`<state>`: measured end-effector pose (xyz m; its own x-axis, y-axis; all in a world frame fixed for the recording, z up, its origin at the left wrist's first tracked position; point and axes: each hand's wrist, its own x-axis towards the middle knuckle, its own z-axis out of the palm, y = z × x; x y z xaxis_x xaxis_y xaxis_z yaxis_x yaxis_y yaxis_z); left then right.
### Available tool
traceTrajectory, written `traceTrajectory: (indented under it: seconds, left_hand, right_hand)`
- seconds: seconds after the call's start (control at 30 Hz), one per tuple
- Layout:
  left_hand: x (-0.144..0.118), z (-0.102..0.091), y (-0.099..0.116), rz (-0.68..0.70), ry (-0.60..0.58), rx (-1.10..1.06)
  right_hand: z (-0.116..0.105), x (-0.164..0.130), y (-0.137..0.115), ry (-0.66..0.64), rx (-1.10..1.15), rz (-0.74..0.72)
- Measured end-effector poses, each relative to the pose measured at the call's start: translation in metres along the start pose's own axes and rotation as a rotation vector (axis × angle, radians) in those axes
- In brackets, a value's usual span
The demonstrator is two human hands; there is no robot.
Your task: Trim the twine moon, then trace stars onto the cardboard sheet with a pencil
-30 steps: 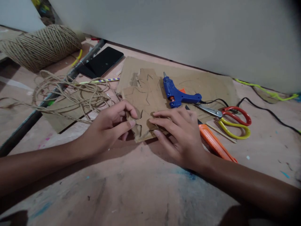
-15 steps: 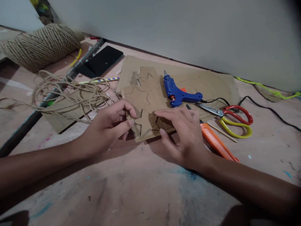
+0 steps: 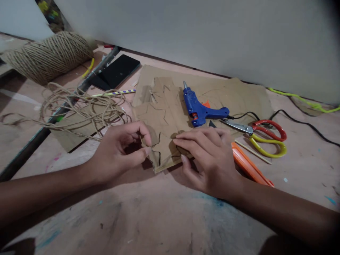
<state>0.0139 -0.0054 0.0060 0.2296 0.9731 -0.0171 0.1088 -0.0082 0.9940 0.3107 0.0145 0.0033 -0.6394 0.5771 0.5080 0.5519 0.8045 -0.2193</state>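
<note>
Table [image 3: 148, 216]: bare, paint-stained stretch nearest the person, in front of both forearms.
Right hand [image 3: 207, 161]: fingers side by side, tips resting on the near right part of the star-marked cardboard [image 3: 166, 143]; thumb apart from them, by the near edge. Whether it grips there, I cannot tell.
Left hand [image 3: 122, 152]: thumb and index finger pinching the cardboard's left edge, beside a dark notch-like line.
Star-marked cardboard: between the two hands, reaching away beyond them; long axis runs roughly straight out from the person, near corner pointing back.
Nearer hand: neither clearly; both touch its near end, left at the edge, right further in.
Dark outlines: the nearest star lies between the fingertips; drawn or cut, hard to tell.
Orange utility knife [image 3: 251, 165]: just right of the right hand, partly hidden by it.
Scissors [image 3: 249, 130]: farther right, blades towards the cardboard.
Blue glue gun [image 3: 196, 106]: beyond the right hand, nozzle pointing away.
Loose twine [image 3: 87, 110]: beyond the left hand, leftward.
</note>
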Motion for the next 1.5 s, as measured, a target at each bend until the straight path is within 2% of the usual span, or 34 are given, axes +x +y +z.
traceTrajectory:
  seconds: [0.17,0.33,0.63,1.23,1.5]
  left_hand:
    - [0.0029,-0.0013,0.0080,0.021,-0.050,0.078]
    - [0.0025,-0.0011,0.0040,-0.005,-0.075,0.116]
    - [0.0021,-0.0026,0.0001,-0.036,-0.055,0.191]
    - [0.0049,0.0017,0.0068,-0.055,0.010,0.203]
    - [0.0045,0.0016,0.0066,-0.062,-0.004,0.163]
  right_hand:
    - [-0.0013,-0.0019,-0.0012,0.012,0.010,-0.027]
    - [-0.0023,-0.0013,-0.0023,0.011,0.022,0.005]
    - [-0.0003,-0.0038,0.0021,0.005,0.013,0.034]
    - [0.0016,-0.0025,0.0028,-0.010,-0.004,0.023]
    - [-0.0009,-0.0019,0.0035,-0.032,0.010,0.010]
